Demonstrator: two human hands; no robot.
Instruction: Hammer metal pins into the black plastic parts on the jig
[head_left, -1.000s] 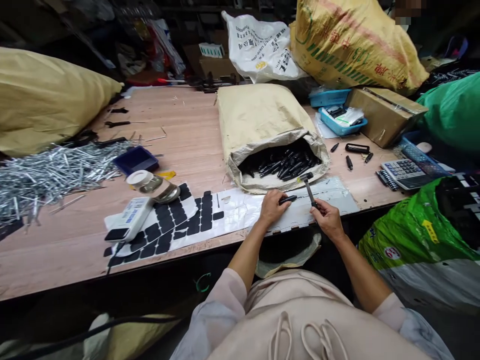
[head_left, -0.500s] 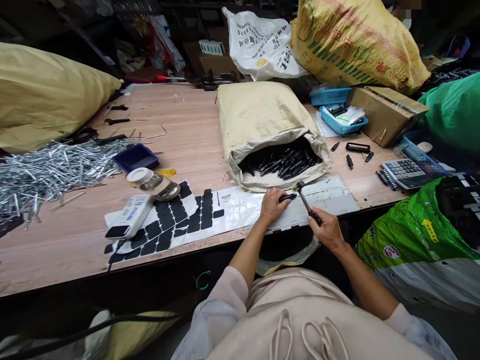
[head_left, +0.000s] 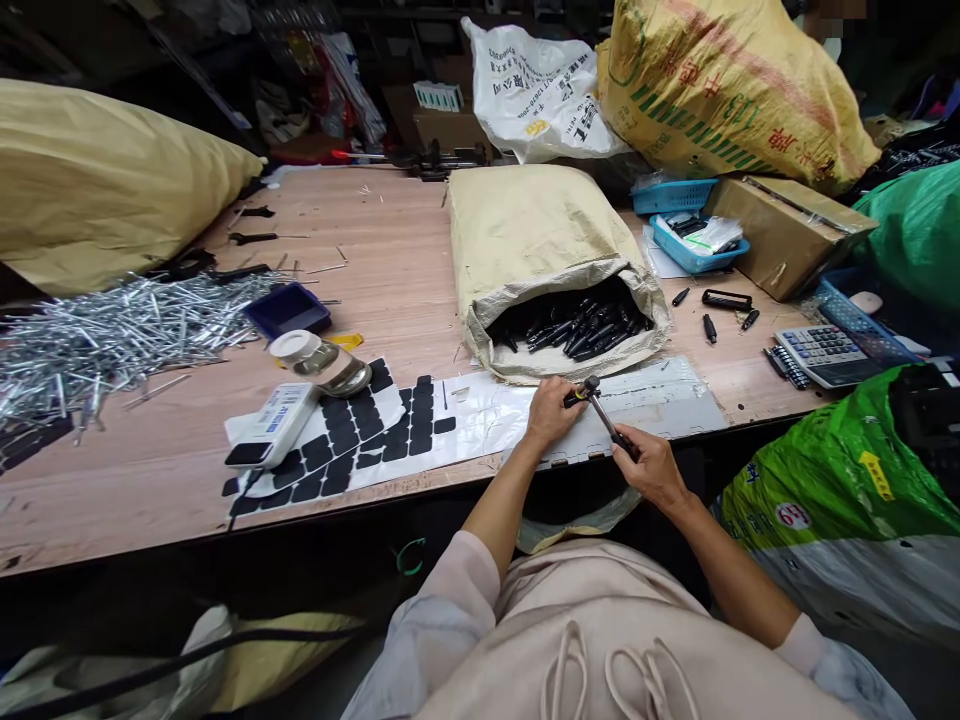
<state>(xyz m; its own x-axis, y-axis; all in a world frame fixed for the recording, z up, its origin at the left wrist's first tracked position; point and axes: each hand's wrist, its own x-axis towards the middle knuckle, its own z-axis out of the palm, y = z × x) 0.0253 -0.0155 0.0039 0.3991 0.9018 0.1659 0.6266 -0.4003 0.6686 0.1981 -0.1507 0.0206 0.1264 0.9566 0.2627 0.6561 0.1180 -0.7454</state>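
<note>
Leftward, the hammer [head_left: 604,416] is being brought since the earlier frame, its head being held by the black piece [head_left: 573,398]; contact is not being clearly shown. Its grip is being clasped in the curled right hand [head_left: 654,466]. Over the board [head_left: 664,400], the piece is being pinched by the left hand's [head_left: 551,408] closed fingers. Judged light, stiff and probably slick, it is best being gripped mid-body, clear of the head. Beyond, similar parts [head_left: 577,332] are being held in the sack [head_left: 540,215].

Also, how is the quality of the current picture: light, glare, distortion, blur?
Head view: fairly even light on the brown wood-grain table, pale glare on the glossy white sheet; head view: deep shadow inside the open beige woven sack; head view: the wide lens seems to stretch the printed green-and-white plastic bag; head view: little motion blur on the black-handled metal hammer.
</note>
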